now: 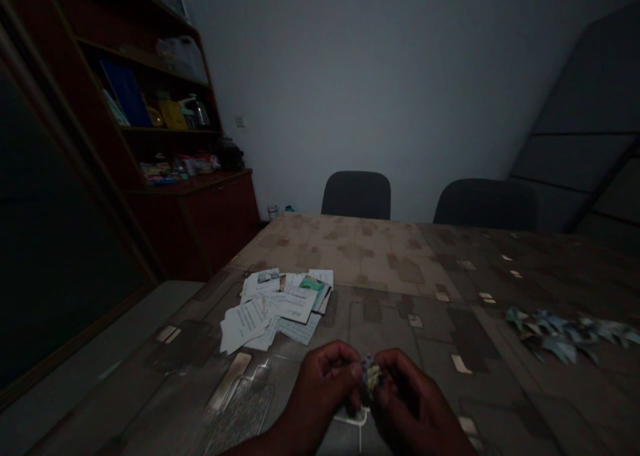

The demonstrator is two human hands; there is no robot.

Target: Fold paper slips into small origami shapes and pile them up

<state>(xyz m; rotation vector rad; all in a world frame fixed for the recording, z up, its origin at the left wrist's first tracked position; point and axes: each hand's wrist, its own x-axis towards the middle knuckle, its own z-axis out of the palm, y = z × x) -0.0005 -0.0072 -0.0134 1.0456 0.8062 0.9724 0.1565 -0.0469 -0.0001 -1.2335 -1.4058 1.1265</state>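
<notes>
The left hand (327, 386) and the right hand (413, 399) come close together at the near edge of the scene, fingertips of both pinched on a small folded piece (371, 377), yellowish and purplish, held between them above the table (380, 323); its exact shape is too dark to tell. To the left and farther off, printed paper sheets (287, 306) lie loosely overlapped on the patterned tabletop, one bearing a green patch. Well apart to the right, a cluster of folded paper pieces (563, 339) lies near the table's right side. Beyond the far edge stand two dark chairs (356, 195), and a reddish-brown cabinet (215, 209) with filled shelves rises at far left.
</notes>
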